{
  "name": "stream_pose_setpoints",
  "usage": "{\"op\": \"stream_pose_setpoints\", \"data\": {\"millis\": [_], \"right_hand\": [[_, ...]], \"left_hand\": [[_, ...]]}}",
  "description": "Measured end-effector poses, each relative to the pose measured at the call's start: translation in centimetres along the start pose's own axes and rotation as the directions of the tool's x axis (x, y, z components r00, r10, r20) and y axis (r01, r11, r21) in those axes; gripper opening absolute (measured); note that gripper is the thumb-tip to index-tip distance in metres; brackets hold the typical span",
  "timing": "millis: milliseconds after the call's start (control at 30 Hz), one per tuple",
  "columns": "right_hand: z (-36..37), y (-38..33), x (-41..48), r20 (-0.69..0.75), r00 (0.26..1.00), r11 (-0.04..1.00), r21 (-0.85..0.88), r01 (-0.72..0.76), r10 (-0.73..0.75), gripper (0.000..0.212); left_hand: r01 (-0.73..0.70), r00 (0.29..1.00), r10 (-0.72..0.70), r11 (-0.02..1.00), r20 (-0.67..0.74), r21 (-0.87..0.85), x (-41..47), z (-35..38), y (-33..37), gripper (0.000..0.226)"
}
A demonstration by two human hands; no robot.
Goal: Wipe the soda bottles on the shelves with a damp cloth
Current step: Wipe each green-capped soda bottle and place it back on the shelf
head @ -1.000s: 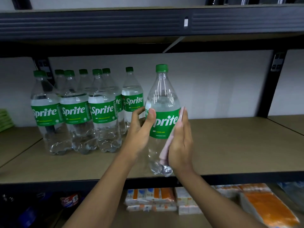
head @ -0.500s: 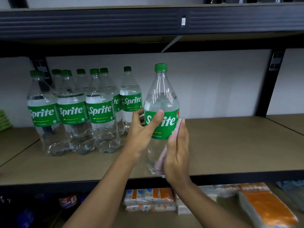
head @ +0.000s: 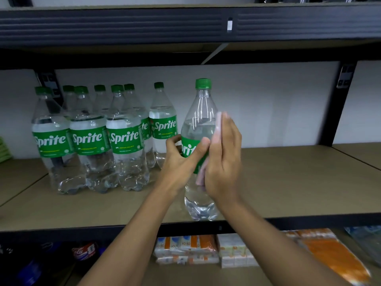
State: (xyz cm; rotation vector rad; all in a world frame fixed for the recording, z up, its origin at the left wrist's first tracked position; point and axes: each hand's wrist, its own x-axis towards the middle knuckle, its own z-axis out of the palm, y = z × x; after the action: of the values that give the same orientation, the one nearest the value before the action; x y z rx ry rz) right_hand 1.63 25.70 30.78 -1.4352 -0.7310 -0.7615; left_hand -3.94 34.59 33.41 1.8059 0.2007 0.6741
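The clear Sprite bottle [head: 201, 122], with its green cap and green label and partly filled with colourless liquid, is upright at the front edge of the shelf [head: 288, 182]. The left hand [head: 181, 159] grips it round the label, thumb across the lettering. The right hand [head: 223, 159], fingers straight, presses a pale pink cloth [head: 219, 122] flat against its right side. Other bottles [head: 90, 141] of the same kind cluster to the left.

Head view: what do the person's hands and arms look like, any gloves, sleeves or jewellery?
The left hand and right hand are bare: no gloves, rings or watch visible. Both forearms are uncovered down to the frame's edge, so no sleeve shows. No markings seen.
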Motion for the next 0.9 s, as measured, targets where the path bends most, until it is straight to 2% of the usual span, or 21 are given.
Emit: {"op": "stream_pose_setpoints", "data": {"millis": [167,233,333,400,500,667,733,833,900], "right_hand": [[-0.6,2.6,-6.0,0.069,0.993,0.994,0.041,-0.104,0.101,0.047],[-0.8,1.9,-5.6,0.080,0.989,0.988,0.085,-0.129,0.122,0.043],[-0.9,-0.3,-1.9,0.074,0.986,0.982,0.109,-0.154,0.147,0.043],[-0.8,-1.8,1.5,0.068,0.990,0.989,0.081,-0.126,0.121,0.044],[-0.4,-3.0,4.7,0.088,0.995,0.997,0.046,-0.057,0.053,0.042],[-0.2,-0.5,0.4,0.017,0.997,0.995,-0.070,0.076,-0.075,0.049],[-0.2,1.1,-2.8,0.024,0.999,0.994,-0.096,0.047,-0.045,0.053],[-0.5,2.2,-6.2,0.099,0.994,0.996,-0.079,-0.047,0.055,0.054],[-0.6,2.0,-6.2,0.101,0.991,0.996,-0.026,-0.085,0.088,0.052]], "left_hand": [[0.011,1.000,-0.011,0.978,-0.001,-0.207,0.0,-0.2,-0.7,0.088],[0.006,1.000,-0.007,0.977,-0.007,-0.213,0.0,-0.2,-1.3,0.089],[-0.015,0.999,0.007,0.976,-0.039,-0.216,0.0,-0.1,-1.6,0.074],[-0.033,0.999,0.029,0.979,-0.025,-0.202,-0.2,-0.3,-1.4,0.067],[-0.031,0.999,0.033,0.980,0.008,-0.194,-0.3,-0.5,-1.6,0.074],[-0.018,0.998,0.028,0.983,0.050,-0.183,-0.8,-0.5,-0.7,0.071],[-0.027,0.998,0.035,0.988,0.052,-0.151,-0.8,-0.4,-0.1,0.078],[-0.023,1.000,0.023,0.999,0.011,-0.042,-0.4,-0.2,0.1,0.101],[-0.006,1.000,0.006,0.999,0.000,-0.052,-0.2,-0.4,-0.3,0.103]]}}
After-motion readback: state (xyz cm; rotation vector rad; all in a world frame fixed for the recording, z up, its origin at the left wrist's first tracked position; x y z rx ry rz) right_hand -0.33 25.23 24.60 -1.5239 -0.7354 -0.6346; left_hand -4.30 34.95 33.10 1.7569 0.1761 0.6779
